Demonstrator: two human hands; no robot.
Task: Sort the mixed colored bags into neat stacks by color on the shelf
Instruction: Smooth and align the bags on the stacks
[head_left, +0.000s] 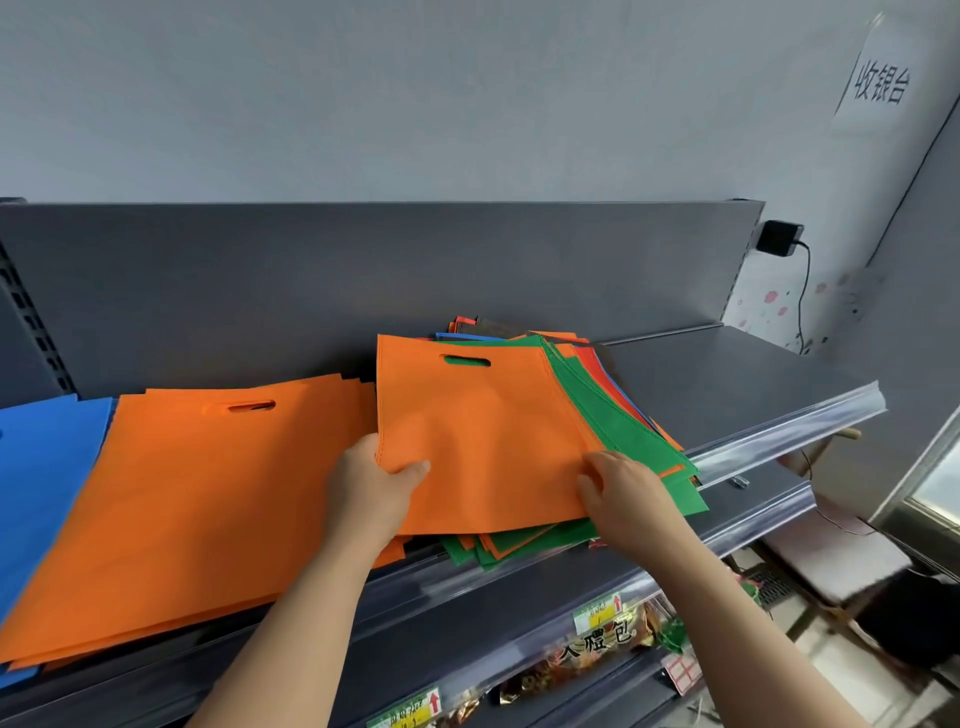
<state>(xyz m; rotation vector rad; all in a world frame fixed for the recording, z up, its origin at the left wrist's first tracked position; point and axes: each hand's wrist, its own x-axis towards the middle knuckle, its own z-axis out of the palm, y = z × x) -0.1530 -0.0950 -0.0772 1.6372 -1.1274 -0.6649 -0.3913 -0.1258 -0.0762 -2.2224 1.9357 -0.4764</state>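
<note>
- Our left hand pinches one orange bag, thumb on top.
- Our right hand grips its other edge with curled fingers.
- Alongside: one orange stack, one blue stack.

white wall sign reading 收银台, shelf price tags too blurred

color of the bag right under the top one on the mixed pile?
Green, under the orange bag; head view.
</note>
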